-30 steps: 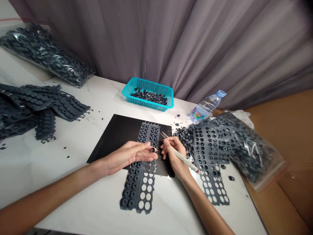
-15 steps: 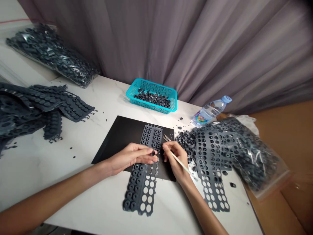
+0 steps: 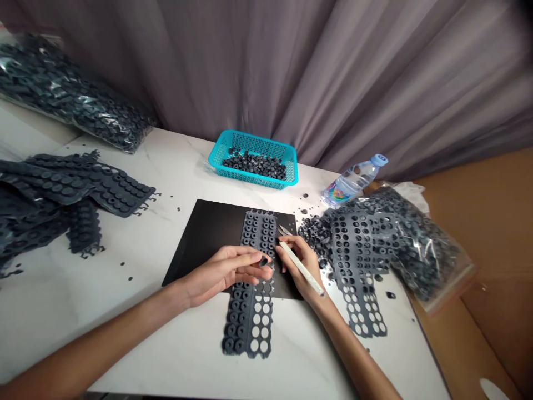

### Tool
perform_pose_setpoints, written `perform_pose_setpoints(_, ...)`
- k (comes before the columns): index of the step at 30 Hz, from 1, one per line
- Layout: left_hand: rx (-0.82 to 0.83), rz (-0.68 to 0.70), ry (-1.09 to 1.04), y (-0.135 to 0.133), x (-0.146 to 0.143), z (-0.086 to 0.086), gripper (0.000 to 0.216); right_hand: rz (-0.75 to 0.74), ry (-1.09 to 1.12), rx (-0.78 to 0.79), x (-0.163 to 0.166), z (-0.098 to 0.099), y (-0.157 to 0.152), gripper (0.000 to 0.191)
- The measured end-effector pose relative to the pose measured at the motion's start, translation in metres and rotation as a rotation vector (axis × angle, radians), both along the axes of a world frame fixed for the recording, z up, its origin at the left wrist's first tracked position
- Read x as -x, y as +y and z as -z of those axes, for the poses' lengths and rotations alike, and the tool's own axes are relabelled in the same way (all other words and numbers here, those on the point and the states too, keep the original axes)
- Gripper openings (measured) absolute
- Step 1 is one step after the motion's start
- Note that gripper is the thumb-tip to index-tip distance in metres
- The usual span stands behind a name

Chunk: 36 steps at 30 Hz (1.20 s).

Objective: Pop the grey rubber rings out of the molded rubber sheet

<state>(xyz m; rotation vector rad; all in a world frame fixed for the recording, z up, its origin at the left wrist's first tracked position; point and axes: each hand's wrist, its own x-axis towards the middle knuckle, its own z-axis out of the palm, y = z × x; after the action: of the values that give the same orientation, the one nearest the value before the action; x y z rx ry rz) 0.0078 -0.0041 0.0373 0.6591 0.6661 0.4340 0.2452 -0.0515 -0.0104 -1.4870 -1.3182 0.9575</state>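
Note:
My left hand (image 3: 233, 269) pinches a small black rubber piece (image 3: 263, 260) between thumb and fingers, above a dark rubber sheet (image 3: 248, 311). Ring-shaped parts fill the sheet's left rows and its far end; open holes show at its near right. In my right hand (image 3: 303, 261) is a pair of tweezers (image 3: 300, 268) with a pale handle, its fine tips pointing away from me beside the sheet's right edge. The sheet lies partly on a black mat (image 3: 200, 233) and partly on the white table (image 3: 166, 339). My left fingers hide part of its middle.
A turquoise basket (image 3: 253, 180) of small black parts stands at the back. On the right are a water bottle (image 3: 353, 180), loose parts (image 3: 314, 236), a punched-out sheet (image 3: 353, 266) and a filled plastic bag (image 3: 433, 250). More sheets (image 3: 91, 183) and another bag (image 3: 79, 94) lie left.
The rubber sheet's near end has swung slightly right. My left hand has shifted a little right with the small rubber piece, and the tweezers' handle has tilted. The camera view has shifted slightly.

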Motion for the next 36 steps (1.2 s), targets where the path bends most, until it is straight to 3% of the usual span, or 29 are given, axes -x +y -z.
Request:
perform_pose_setpoints(15,-0.064,0.035,-0.335,-0.003,0.006,-0.015,0.022,-0.023,-0.138,-0.024,0.0,0.0,-0.001,0.034)
perform_pose_setpoints(26,-0.115,0.068,-0.42,-0.009,0.006,-0.022,0.014,-0.077,-0.443,-0.223,0.006,-0.007,-0.004,0.021)
perform_pose_setpoints(33,-0.125,0.026,-0.363,-0.009,0.005,-0.018,0.014,-0.293,-0.683,-0.292,0.006,0.003,-0.015,0.053)
perform_pose_setpoints(36,-0.129,0.012,-0.331,-0.009,0.004,-0.017,0.014,-0.244,-0.821,-0.33,0.003,0.005,-0.014,0.056)
